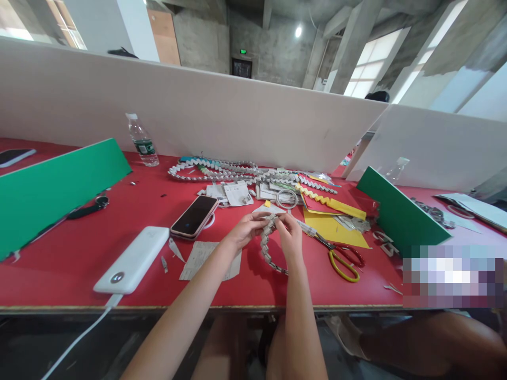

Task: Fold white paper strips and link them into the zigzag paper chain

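Note:
Between my two hands is a folded paper chain (pixel 266 248) in a grey-white zigzag weave. Its upper end is pinched by the fingers of my left hand (pixel 250 228) and my right hand (pixel 288 232). From there the chain curves down over the red table and passes behind my right wrist. A printed paper sheet (pixel 198 262) lies beside my left forearm. To the right of my right hand rest scissors (pixel 336 252) with one red and one yellow handle loop. Longer paper chains (pixel 225 171) are heaped farther back, and a yellow zigzag chain (pixel 317 196) lies near them.
A phone (pixel 195 216) and a white power bank (pixel 132 258) with a cable are on the left. A water bottle (pixel 141 141) stands by the back partition (pixel 198 111). Green boards (pixel 63 187) flank both sides. Yellow paper (pixel 336 230) lies right. Another person's leg (pixel 428 340) shows at lower right.

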Motion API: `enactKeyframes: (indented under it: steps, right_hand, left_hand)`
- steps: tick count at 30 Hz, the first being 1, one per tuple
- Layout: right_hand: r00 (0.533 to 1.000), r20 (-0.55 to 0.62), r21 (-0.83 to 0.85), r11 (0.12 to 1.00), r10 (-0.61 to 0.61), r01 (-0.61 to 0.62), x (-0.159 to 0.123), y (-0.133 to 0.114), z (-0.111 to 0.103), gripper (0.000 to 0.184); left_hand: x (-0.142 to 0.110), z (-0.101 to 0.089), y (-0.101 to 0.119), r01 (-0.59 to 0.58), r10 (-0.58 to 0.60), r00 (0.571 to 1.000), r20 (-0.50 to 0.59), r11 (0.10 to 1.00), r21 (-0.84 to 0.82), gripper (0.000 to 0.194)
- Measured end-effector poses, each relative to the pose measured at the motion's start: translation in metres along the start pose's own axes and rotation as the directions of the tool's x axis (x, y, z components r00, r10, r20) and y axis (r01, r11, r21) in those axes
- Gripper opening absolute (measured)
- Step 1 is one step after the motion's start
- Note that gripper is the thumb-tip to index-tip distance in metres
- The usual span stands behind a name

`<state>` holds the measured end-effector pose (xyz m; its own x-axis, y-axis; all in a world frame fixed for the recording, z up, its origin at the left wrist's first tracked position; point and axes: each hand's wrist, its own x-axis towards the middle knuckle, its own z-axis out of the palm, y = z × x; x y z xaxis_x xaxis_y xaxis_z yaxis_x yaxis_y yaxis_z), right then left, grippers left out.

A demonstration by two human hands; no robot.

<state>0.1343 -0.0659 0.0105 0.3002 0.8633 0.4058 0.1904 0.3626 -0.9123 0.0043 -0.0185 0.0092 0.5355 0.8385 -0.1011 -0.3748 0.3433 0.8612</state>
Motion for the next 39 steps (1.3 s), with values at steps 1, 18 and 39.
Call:
enactKeyframes:
  steps: [1,18,39]
  right_hand:
    - [1.000,-0.009,0.000,1.000,0.001,-0.001,0.000,-0.001,0.000,0.017]
    - [0.998,-0.065,-0.161,0.987,-0.023,0.012,0.000,-0.001,0.001,0.022]
    - [0.988,-0.152,-0.174,0.983,0.035,-0.061,-0.003,0.005,0.001,0.022]
  left_hand:
    - [0.000,0.000,0.000,0.000,0.000,1.000,-0.001,1.000,-0.004,0.033]
    - [0.006,0.004,-0.010,-0.145,0.157,0.984,-0.083,0.980,0.135,0.038]
    - [0.003,0.009,-0.002,-0.192,0.220,0.975,-0.038,0.913,0.360,0.038]
